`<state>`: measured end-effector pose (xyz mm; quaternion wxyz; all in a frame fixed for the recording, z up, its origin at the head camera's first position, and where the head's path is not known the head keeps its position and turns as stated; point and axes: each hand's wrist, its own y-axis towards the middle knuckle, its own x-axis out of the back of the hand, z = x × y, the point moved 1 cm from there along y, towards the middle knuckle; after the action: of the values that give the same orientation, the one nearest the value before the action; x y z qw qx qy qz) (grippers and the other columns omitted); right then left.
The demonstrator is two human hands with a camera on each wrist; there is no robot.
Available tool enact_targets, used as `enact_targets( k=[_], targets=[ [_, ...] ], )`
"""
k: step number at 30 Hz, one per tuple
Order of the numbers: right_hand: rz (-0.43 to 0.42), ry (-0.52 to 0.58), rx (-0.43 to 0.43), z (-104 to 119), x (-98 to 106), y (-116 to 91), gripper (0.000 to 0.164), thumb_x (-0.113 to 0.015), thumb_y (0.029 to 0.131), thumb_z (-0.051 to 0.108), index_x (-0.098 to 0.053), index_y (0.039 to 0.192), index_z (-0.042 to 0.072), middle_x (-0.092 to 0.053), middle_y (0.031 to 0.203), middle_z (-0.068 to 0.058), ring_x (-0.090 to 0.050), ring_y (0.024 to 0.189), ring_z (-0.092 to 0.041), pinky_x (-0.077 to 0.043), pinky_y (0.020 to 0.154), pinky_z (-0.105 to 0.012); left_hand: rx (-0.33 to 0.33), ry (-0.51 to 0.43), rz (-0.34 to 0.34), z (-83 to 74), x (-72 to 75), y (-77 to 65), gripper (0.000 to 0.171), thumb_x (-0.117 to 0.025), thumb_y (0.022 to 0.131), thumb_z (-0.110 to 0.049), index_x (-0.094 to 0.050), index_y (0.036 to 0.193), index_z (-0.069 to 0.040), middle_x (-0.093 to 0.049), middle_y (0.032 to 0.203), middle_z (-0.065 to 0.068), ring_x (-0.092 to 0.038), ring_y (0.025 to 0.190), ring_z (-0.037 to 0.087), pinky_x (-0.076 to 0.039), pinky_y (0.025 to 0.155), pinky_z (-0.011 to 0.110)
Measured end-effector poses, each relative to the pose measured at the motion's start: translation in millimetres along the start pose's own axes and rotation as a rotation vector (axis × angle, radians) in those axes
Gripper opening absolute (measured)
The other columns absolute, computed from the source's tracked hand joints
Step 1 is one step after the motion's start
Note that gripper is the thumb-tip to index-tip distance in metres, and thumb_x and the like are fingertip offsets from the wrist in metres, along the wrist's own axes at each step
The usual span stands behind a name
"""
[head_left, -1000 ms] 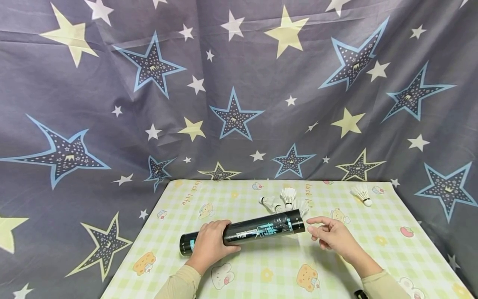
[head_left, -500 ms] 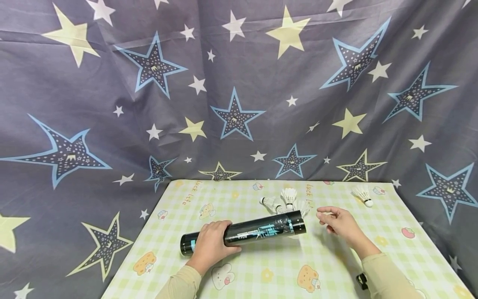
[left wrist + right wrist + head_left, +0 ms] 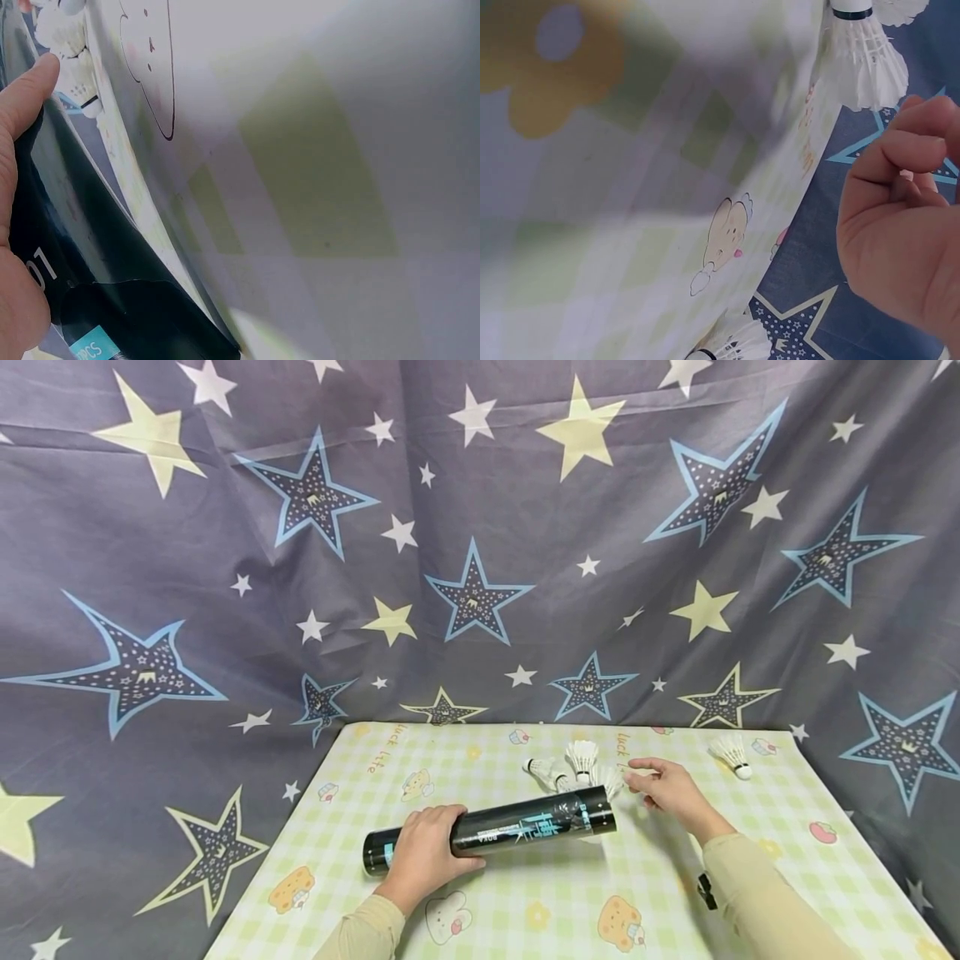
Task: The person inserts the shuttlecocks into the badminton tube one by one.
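Note:
My left hand (image 3: 427,856) grips a black shuttlecock tube (image 3: 521,822) near its left end. The tube lies slantwise over the table, its right end farther back. In the left wrist view the thumb (image 3: 34,90) presses along the tube's dark side. Just behind the tube's right end sits a cluster of white feather shuttlecocks (image 3: 582,760), partly hidden by it. Beside the rightmost shuttlecock (image 3: 609,778) is my right hand (image 3: 671,789), fingers loosely bent with nothing between them. The right wrist view puts those fingertips close to a feather skirt (image 3: 870,67).
A lone shuttlecock (image 3: 731,756) lies at the back right of the table. A green checked cloth (image 3: 540,885) with cartoon prints covers the tabletop. Behind it hangs a dark star-patterned curtain (image 3: 495,510). A small black object (image 3: 707,891) shows beside the right sleeve.
My right hand has moved away from the tube's right end, back toward the shuttlecock cluster. The left hand and the tube have stayed nearly in place.

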<state>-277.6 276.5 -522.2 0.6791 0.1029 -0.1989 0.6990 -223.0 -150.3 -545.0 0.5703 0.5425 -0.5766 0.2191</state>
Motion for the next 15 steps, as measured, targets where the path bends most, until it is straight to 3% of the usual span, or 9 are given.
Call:
enact_targets(
  k=[6,15],
  targets=[
    [0.04,-0.042,0.009,-2,-6,8,0.063,-0.07,0.105,0.026,-0.047,0.156,-0.003,-0.078,0.109,-0.025,-0.057,0.059,-0.012,-0.057,0.064,-0.034,0.007,-0.01,0.008,0.7,0.3,-0.5,0.084,-0.101,0.062,-0.058,-0.07,0.129,-0.018,-0.078,0.118,-0.001,-0.072,0.105,0.019,-0.055,0.098,0.048],
    [0.075,-0.105,-0.008,-5,-16,11,0.066,-0.07,0.105,0.028,-0.045,0.158,-0.002,-0.079,0.102,-0.019,-0.058,0.057,-0.015,-0.056,0.062,-0.035,-0.002,-0.004,-0.003,2.2,-0.9,-0.9,0.085,-0.099,0.062,-0.061,-0.069,0.13,-0.02,-0.078,0.119,-0.003,-0.072,0.105,0.017,-0.055,0.098,0.046]
  ],
)
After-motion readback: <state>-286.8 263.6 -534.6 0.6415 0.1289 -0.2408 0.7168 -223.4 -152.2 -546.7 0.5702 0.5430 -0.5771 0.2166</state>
